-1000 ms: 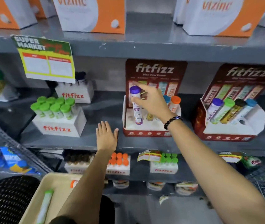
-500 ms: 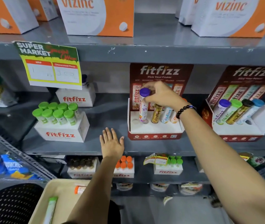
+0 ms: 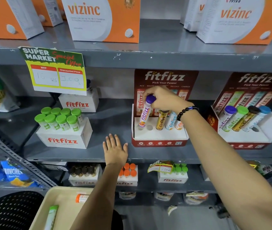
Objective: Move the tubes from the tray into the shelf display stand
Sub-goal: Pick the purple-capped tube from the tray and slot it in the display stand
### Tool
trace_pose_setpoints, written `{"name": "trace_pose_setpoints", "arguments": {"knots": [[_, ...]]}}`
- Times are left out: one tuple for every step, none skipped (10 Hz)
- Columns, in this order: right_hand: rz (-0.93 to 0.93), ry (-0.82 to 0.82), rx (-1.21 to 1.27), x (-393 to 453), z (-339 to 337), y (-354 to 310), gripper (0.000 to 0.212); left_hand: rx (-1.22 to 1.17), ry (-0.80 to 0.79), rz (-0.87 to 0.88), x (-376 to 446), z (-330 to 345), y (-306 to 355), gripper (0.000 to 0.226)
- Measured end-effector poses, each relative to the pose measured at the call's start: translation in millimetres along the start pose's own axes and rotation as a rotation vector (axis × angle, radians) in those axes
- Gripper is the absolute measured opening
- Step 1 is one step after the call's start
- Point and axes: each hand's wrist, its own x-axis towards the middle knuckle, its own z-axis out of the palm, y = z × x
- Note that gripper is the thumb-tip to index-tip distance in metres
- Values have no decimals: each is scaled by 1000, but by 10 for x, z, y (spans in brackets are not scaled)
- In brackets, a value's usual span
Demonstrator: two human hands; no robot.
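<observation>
My right hand (image 3: 164, 100) grips the purple cap of a white purple-capped tube (image 3: 144, 113), tilted with its foot at the leftmost hole of the red fitfizz display stand (image 3: 160, 141). Three tubes stand in the stand's right holes: gold (image 3: 161, 121), blue-lettered (image 3: 171, 121) and orange-lettered (image 3: 179, 124); one hole beside the purple tube is empty. My left hand (image 3: 114, 150) lies flat, fingers spread, on the shelf edge (image 3: 82, 155). The beige tray (image 3: 62, 206) below holds a green-capped tube (image 3: 51, 216) and an orange-capped tube (image 3: 82, 198), partly hidden by my left arm.
A second fitfizz stand (image 3: 248, 128) with several tubes sits at the right. A white box of green-capped tubes (image 3: 62, 128) stands at the left, another white box (image 3: 79, 102) behind it. Vizinc boxes (image 3: 102, 19) line the shelf above. A black perforated seat (image 3: 11, 211) is beside the tray.
My right hand has carried the purple-capped tube lower and leftward, to the stand's leftmost hole. The view has shifted closer and slightly down. My left hand stays flat on the shelf.
</observation>
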Motion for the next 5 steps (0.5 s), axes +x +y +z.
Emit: {"name": "trace_pose_setpoints", "arguments": {"knots": [[29, -11, 21, 8, 23, -19, 31, -8, -3, -1, 3, 4, -1, 68], [40, 9, 39, 23, 65, -47, 18, -13, -3, -1, 10, 8, -1, 68], [58, 32, 54, 45, 115, -72, 18, -23, 3, -4, 11, 19, -6, 68], [79, 35, 49, 62, 133, -97, 28, -32, 7, -4, 14, 31, -10, 68], [104, 41, 0, 85, 136, -132, 36, -38, 12, -3, 21, 39, -7, 67]]}}
